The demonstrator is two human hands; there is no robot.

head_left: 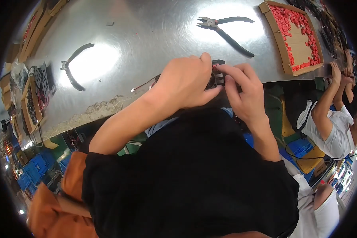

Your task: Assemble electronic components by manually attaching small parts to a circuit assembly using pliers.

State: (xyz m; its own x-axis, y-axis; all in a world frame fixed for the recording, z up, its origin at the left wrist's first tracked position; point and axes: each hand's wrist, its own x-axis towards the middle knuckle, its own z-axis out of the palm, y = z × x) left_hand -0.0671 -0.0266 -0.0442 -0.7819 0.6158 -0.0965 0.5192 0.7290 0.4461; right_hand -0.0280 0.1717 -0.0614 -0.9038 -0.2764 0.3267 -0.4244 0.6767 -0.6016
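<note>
Near the table's front edge, both my hands are on a small black plastic part (219,75) with ribbed slots along its side. My left hand (186,81) wraps round it from the left, and its back hides much of the part. From the right, my right hand (246,85) has its bent fingers closed on the part. Its index fingertip presses by a small red piece (215,67) set in the top. A thin red and black wire (143,85) comes out beside my left wrist and ends in a small white connector (132,90).
Black-handled cutting pliers (225,29) lie spread on the metal table (146,35), with another pair (70,67) at left. A cardboard tray (283,49) of red pieces stands at right. Boxes of wired parts (31,101) sit far left. Co-workers' arms (325,115) are at right.
</note>
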